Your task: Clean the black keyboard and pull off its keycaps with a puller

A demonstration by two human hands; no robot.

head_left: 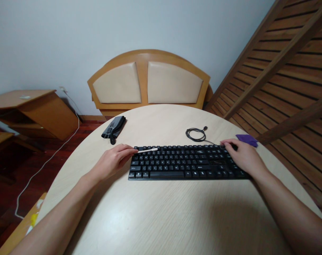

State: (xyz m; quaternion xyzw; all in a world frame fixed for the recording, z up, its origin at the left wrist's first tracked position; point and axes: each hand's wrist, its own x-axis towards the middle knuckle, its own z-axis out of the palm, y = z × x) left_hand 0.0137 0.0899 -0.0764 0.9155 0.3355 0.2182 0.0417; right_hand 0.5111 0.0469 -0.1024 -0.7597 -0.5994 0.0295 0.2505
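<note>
A black keyboard [174, 163] lies flat on the round table, its keys toward me. At its upper left corner, my left hand [115, 157] is closed in a pinch on a thin white cotton swab [147, 150]. The swab points right, its thicker tip over the top rows of keys. My right hand [243, 156] holds the keyboard's right end, with fingers bent at the back edge; it covers part of the number pad. Behind the keyboard lies its black coiled cable [195, 134].
A dark folded pouch with a cord [114, 128] lies at the table's back left. Beside my right hand is a purple cloth [246, 139]. A padded wooden headboard [142, 81] stands behind the pale table [150, 212]. Slatted wood [288, 81] leans at right.
</note>
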